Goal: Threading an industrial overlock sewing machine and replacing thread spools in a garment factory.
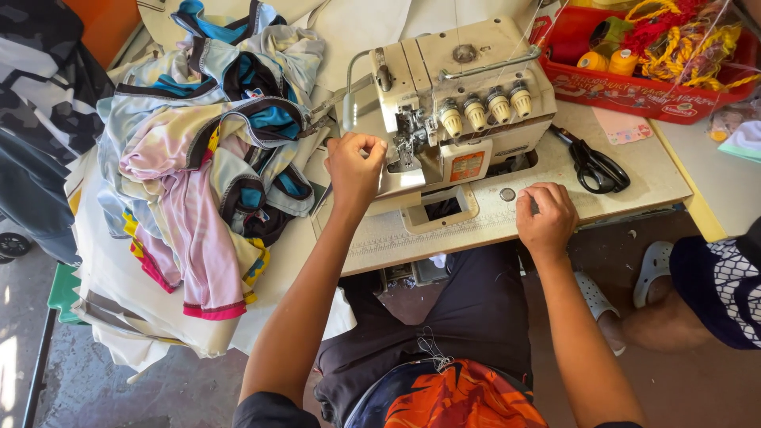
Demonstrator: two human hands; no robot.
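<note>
A cream overlock sewing machine [460, 95] stands on a worn white sewing table [650, 170]. My left hand [354, 166] is curled at the machine's left side, close to the needle area, fingers pinched together; whether it holds thread is too small to tell. On the table in front of the machine rests my right hand [547, 218], fingers bent down beside a small round metal disc [507, 194]. A heap of colourful sports garments [214, 150] lies to the left of my left hand.
Black scissors [598, 168] lie right of the machine. A red tray [634, 87] with thread spools and tangled yarn sits at the back right. Another person's leg and sandalled foot [654, 273] are at the right, under the table edge.
</note>
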